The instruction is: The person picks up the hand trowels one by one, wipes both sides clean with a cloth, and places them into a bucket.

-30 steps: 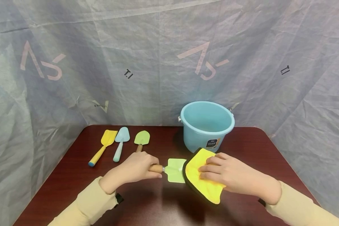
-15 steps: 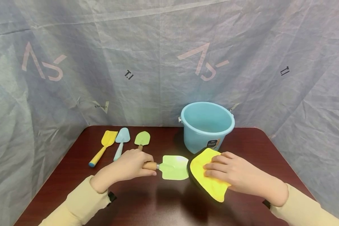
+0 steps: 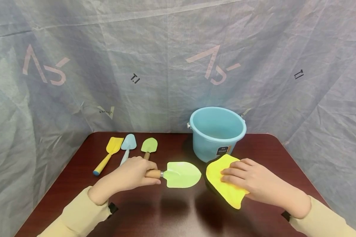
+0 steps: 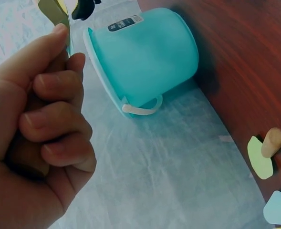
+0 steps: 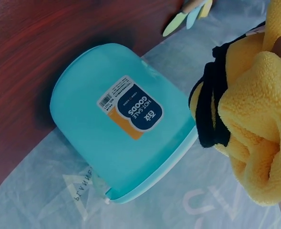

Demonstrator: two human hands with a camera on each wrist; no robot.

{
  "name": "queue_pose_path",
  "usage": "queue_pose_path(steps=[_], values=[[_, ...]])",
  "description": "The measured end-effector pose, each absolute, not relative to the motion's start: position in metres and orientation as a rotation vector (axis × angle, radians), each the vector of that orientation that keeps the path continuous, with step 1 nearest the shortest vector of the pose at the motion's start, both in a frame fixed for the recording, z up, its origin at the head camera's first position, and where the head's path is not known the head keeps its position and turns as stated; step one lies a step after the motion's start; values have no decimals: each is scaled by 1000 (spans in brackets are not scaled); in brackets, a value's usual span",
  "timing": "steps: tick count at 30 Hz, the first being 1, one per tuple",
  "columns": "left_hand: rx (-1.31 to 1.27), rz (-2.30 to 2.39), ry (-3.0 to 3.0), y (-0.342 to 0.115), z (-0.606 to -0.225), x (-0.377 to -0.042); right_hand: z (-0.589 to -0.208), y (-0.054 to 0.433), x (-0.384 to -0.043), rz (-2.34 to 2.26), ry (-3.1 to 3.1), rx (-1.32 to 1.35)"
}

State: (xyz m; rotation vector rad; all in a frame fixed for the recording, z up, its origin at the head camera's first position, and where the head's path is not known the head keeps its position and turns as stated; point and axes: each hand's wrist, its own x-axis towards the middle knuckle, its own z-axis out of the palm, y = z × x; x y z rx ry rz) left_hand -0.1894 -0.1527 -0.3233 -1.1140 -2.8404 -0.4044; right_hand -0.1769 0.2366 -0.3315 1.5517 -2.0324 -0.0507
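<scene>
My left hand (image 3: 133, 174) grips the wooden handle of a light green hand trowel (image 3: 184, 174), its blade pointing right above the table. The left wrist view shows the fingers (image 4: 59, 121) curled round that handle. To the right, my right hand (image 3: 252, 179) holds a yellow cleaning cloth (image 3: 225, 179) with a black edge, bunched up in the right wrist view. A small gap separates the cloth from the blade's tip. Just behind the cloth stands a light blue bucket (image 3: 213, 144), upright and with a label on its front.
At the back left lie a yellow scoop (image 3: 109, 154), a pale blue trowel (image 3: 129, 143) and a smaller green trowel (image 3: 149, 145), the last two partly hidden by my left hand. A grey printed sheet (image 3: 166, 65) hangs round the dark red table (image 3: 255, 154).
The trowel and left hand have moved left, and the cloth and right hand have moved right. The cloth has come off the blade, whose tip is now uncovered.
</scene>
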Motion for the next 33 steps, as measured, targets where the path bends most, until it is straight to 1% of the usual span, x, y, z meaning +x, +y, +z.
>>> queue_pose_path(steps=[6, 17, 27, 33], values=[[-1098, -399, -2812, -154, -318, -188, -326, 241, -173, -83, -2124, 1449], [-1082, -429, -2813, -152, -315, -193, -312, 232, -172, 86, -1954, 1251], [-1121, -384, -2807, -141, -324, -196, -289, 202, -165, 173, -1809, 1219], [-1159, -421, -2826, -135, -324, -198, -280, 186, -164, 195, -1723, 1247]])
